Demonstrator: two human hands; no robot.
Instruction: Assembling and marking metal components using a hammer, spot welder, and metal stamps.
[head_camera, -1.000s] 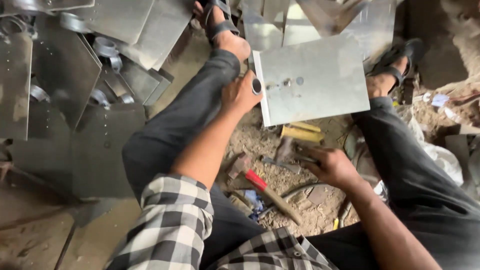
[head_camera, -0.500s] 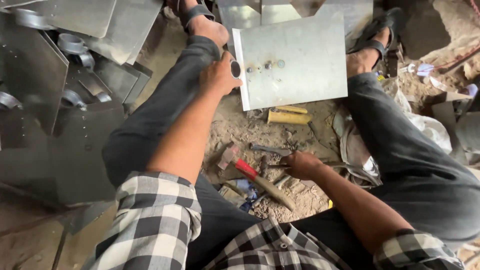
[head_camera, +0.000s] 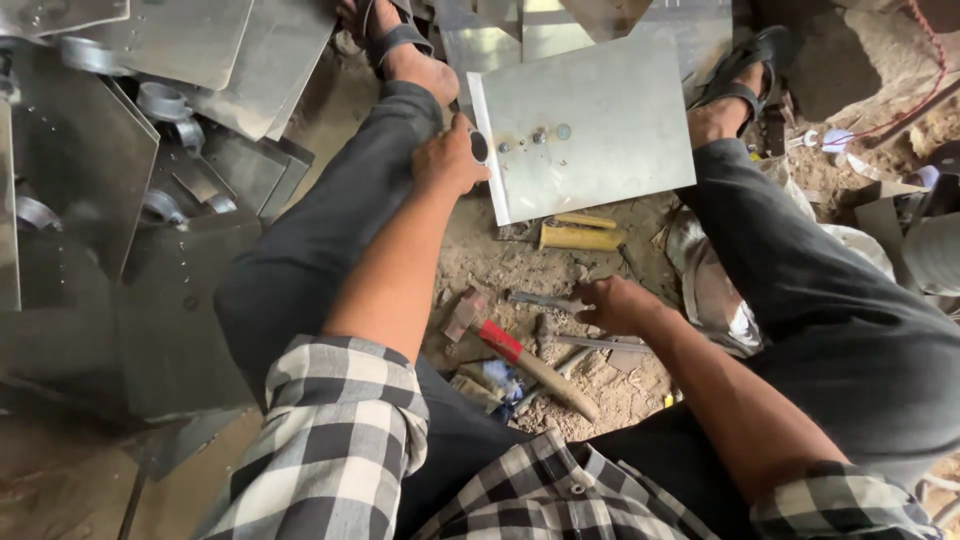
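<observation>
Gripping sheet-metal plate, left hand; right hand curled on punch beside hammer.

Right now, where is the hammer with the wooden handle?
In the head view, the hammer lies on the dirt floor between the person's legs, just left of the right hand and below the metal sheet.

Shirt: black-and-white check, large squares, sleeves rolled above elbows, cuffs bunched thick; forearms bare. Small pale button on front placket near bottom of view. Trousers: plain dark grey-black, full length, faint creases at knees, dusty toward ankles. Feet: open dark sandals with broad straps over instep, toes uncovered. Left hand and right hand: no gloves, no watch, no rings visible from this angle.
</observation>
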